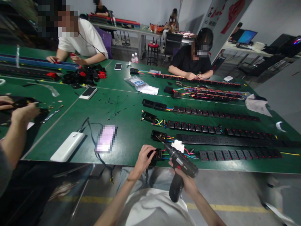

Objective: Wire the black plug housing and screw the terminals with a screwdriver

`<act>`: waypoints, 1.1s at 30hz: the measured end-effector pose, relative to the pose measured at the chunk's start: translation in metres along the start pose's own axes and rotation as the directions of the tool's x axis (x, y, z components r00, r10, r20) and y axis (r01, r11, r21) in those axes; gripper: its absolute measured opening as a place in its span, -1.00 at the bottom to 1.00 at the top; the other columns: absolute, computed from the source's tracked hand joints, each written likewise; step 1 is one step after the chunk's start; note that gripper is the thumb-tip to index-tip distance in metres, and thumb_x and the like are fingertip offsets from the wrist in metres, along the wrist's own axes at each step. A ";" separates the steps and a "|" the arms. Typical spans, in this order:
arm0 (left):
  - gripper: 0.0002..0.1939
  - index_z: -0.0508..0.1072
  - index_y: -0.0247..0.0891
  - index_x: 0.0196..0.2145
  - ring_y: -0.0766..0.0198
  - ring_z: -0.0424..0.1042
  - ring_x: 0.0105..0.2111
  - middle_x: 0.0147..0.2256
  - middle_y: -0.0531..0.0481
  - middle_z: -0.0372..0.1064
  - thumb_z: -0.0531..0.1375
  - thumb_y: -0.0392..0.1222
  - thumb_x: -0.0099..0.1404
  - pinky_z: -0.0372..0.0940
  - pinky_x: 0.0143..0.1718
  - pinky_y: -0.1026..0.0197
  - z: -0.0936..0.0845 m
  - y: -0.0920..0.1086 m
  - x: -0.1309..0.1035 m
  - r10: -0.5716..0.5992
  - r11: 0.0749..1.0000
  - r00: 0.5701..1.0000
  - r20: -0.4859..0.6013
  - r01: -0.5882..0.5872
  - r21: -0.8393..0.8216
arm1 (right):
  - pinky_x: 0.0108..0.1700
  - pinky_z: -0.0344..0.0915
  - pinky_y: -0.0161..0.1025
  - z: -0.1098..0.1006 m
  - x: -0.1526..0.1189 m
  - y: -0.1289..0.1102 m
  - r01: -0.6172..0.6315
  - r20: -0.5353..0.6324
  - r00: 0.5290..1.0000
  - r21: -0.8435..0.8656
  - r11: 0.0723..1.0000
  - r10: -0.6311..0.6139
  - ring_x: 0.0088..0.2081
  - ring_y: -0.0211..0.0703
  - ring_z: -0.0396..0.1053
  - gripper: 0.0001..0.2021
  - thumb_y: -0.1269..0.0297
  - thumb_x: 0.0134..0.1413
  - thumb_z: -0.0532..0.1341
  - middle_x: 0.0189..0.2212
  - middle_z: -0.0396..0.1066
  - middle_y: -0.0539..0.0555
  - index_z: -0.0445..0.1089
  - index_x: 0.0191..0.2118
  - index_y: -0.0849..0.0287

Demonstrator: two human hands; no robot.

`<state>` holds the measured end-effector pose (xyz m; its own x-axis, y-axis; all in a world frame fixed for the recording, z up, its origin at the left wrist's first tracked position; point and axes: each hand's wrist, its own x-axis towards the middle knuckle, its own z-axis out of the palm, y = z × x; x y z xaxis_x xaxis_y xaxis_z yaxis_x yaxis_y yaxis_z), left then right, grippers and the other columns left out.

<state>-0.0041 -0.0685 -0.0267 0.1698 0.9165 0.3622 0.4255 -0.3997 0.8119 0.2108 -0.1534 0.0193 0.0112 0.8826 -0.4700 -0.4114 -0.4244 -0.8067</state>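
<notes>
My right hand point(187, 180) is wrapped round the handle of a black cordless drill point(184, 163). The drill's bit points up and left, towards an open black socket housing point(158, 136) with metal parts inside; whether it touches cannot be made out. My left hand point(143, 158) has its thumb and fingers pinched together at the left end of a nearer black housing point(159, 154). Whatever is between those fingertips is too small to name. Coloured wires run from this housing to a row of black sockets point(218, 155) along the table's front edge. A white piece point(178, 146) lies behind the drill.
More wired socket strips point(195, 126) lie behind on the green table point(122, 110). To the left are a white power bank point(68, 147) with a cable and a phone point(106, 138). A co-worker's hand point(24, 114) works at far left; two people sit opposite.
</notes>
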 end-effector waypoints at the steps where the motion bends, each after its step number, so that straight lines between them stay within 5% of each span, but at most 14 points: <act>1: -0.84 0.44 -0.20 -0.19 0.23 0.31 -0.19 -0.27 -0.05 0.35 0.10 -0.22 0.30 0.28 -0.15 0.09 0.000 0.000 0.000 0.002 1.000 1.000 0.002 -0.002 -0.002 | 0.12 0.17 0.16 0.001 0.000 0.000 0.007 -0.001 1.000 0.008 1.000 -0.007 0.13 0.18 0.20 -0.52 0.18 -0.10 0.34 0.02 0.37 0.13 0.37 0.00 0.16; 19: -0.85 0.43 -0.19 -0.19 0.21 0.29 -0.17 -0.25 -0.06 0.36 0.12 -0.24 0.29 0.27 -0.11 0.07 0.001 0.000 -0.001 0.016 0.999 0.999 0.033 -0.018 0.035 | 0.14 0.12 0.19 0.008 0.001 0.003 0.056 -0.008 0.998 0.046 0.997 -0.056 0.14 0.21 0.17 -0.51 0.21 -0.14 0.36 -0.01 0.39 0.21 0.40 -0.02 0.21; 25: -0.86 0.44 -0.17 -0.20 0.24 0.35 -0.16 -0.26 -0.01 0.41 0.13 -0.22 0.28 0.07 0.13 -0.10 -0.002 -0.002 0.001 0.021 0.996 0.999 0.028 -0.024 0.092 | 0.10 0.19 0.14 0.000 -0.005 -0.004 0.053 0.033 0.998 0.015 0.998 -0.054 0.12 0.17 0.21 -0.55 0.19 -0.05 0.30 0.03 0.36 0.18 0.38 0.01 0.17; 29: -0.84 0.43 -0.16 -0.18 0.23 0.36 -0.14 -0.24 0.00 0.44 0.13 -0.21 0.28 0.04 0.15 -0.15 -0.006 -0.001 0.006 0.040 0.994 0.999 0.019 -0.042 0.103 | 0.08 0.21 0.10 -0.011 -0.012 -0.016 -0.013 0.080 0.997 -0.090 0.996 0.020 0.02 0.15 0.33 -0.56 0.09 -0.04 0.28 0.03 0.36 0.18 0.40 -0.02 0.15; 33: -0.81 0.40 -0.16 -0.14 0.22 0.35 -0.12 -0.21 -0.03 0.43 0.13 -0.22 0.28 0.16 0.09 -0.07 -0.011 0.003 0.012 0.043 0.995 0.999 0.026 -0.045 0.086 | -0.04 0.30 0.04 -0.025 -0.025 -0.037 -0.098 0.006 0.994 -0.390 0.916 0.109 -0.23 0.06 0.46 -0.59 -0.01 -0.04 0.24 -0.16 0.49 0.16 0.46 -0.11 0.13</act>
<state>-0.0102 -0.0587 -0.0146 0.2107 0.8988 0.3845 0.4925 -0.4373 0.7525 0.2486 -0.1647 0.0520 -0.0387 0.8322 -0.5531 -0.0226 -0.5541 -0.8322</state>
